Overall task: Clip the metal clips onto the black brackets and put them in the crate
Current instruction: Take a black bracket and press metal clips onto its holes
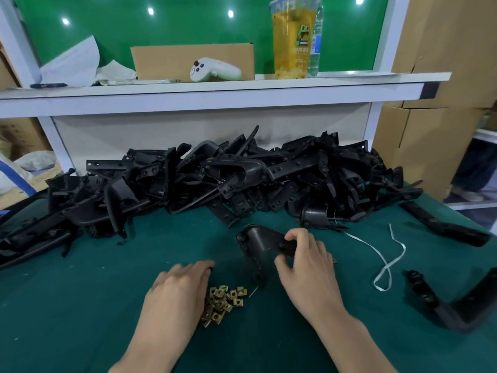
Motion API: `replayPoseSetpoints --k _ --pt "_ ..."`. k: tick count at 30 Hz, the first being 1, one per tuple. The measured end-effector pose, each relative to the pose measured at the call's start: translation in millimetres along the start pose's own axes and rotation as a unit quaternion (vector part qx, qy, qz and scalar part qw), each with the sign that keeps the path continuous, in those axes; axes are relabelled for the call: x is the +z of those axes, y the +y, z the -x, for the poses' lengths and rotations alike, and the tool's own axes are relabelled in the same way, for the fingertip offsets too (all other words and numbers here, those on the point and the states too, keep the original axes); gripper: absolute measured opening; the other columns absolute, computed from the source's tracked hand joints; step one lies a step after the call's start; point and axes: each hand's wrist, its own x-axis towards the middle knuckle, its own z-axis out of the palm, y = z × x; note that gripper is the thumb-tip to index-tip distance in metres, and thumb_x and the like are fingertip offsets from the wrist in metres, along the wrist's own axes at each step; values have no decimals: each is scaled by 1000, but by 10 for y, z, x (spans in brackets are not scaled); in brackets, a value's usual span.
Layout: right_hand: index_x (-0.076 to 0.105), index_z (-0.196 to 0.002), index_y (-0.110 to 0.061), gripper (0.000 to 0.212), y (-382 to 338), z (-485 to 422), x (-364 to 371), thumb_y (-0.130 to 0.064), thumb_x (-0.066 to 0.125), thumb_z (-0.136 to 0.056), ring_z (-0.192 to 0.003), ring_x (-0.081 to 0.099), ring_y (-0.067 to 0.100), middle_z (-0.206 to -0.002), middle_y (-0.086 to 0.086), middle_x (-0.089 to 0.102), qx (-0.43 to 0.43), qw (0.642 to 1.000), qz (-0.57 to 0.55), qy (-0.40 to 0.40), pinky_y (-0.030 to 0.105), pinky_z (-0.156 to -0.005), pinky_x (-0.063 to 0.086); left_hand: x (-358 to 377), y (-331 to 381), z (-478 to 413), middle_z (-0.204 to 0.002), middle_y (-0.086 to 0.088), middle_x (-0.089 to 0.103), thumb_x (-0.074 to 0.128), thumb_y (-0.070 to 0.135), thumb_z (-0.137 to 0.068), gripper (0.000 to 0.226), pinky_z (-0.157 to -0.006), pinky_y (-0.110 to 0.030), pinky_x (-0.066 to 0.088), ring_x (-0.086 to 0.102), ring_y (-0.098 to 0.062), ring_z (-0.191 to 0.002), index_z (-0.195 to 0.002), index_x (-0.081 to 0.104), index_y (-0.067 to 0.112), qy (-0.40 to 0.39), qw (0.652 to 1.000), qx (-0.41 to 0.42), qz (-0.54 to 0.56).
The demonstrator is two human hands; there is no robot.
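Right hand: my right hand [304,259] grips a black bracket [258,243] just right of the frame's centre, thumb and fingers curled round one of its arms while the other arm points down at the desk [80,305].
Left hand: my left hand [180,286] lies palm down with fingers stretched and relaxed, at lower centre; I cannot see what is under it.
Metal clips: a small brass-coloured heap [222,302] on the green desk, touching the right edge of my left hand.
Pile of brackets: loose black parts [215,179] across the middle of the frame.
Spare bracket: one [443,305] lies at lower right.
White strap: looped [387,265] right of my right hand.
Shelf: a drink cup [291,41] and a white controller [215,70] stand at the top.
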Motion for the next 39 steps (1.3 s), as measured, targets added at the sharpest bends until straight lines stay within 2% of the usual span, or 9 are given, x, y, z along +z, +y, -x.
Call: replayPoseSetpoints --k 3,5,7,10,14,25,30,35,39 --pt "40 -116 -29 29 0 0 -2 -30 56 -92 -93 40 12 -109 -10 52 -3 1000 -1 -1 32 -87 34 14 49 -17 -92 22 68 64 22 -96 18 -74 -18 49 62 -2 -87 -110 74 28 14 994 -32 106" --pt "40 -115 -28 29 1 0 -6 -29 57 -92 -93 41 13 -108 -10 52 -3 1000 -2 -1 32 -86 34 12 89 -41 -89 25 71 65 25 -96 16 -71 -5 44 63 5 -88 -104 74 35 10 969 -100 227" --pt "40 -115 -28 29 -1 0 -6 -28 56 -92 -93 40 13 -108 -10 52 0 1000 -5 -2 31 -84 31 13 131 -69 -86 20 74 68 25 -94 13 -70 -3 45 66 6 -82 -95 77 35 -13 916 -170 362" --pt "39 -115 -29 29 0 -4 -5 -29 56 -92 -92 37 11 -108 -11 51 4 1000 -4 -6 29 -84 28 15 196 -90 -88 1 77 66 17 -95 17 -69 -19 54 67 -7 -73 -92 80 24 -37 809 -233 539" --pt "40 -115 -29 29 -6 -3 -12 -29 57 -92 -92 36 11 -109 -10 51 6 1000 -3 -6 30 -83 29 21 209 -110 -77 -3 69 55 9 -101 26 -61 -24 56 62 -14 -66 -101 80 14 -31 724 -279 630" --pt "43 -118 -27 27 -17 1 -48 -29 56 -95 -93 42 13 -110 -8 54 -3 1000 1 -12 30 -83 30 -16 225 -109 -70 0 63 49 7 -103 28 -62 -26 56 60 -13 -66 -111 75 13 -36 716 -257 649" --pt "53 -119 -23 22 -36 -4 -92 -30 54 -98 -99 55 17 -111 -7 59 -10 1000 0 -11 32 -97 37 -8 207 -123 -74 -1 64 53 6 -100 24 -63 -22 57 60 -9 -64 -101 77 10 -18 710 -253 657" --pt "62 -104 -20 15 -66 -8 -122 -30 53 -96 -82 57 18 -86 -9 62 -15 998 53 22 38 -94 41 -15 183 -125 -82 -7 70 55 10 -98 19 -61 -23 57 63 -12 -66 -102 73 3 -29 683 -254 685" --pt "64 -98 -15 23 -59 -29 -111 -28 46 -93 -69 46 18 -70 -10 54 -6 997 69 24 40 -87 44 -20 179 -120 -89 -14 72 55 15 -97 20 -57 -24 55 63 -16 -64 -107 67 3 -49 673 -245 696"
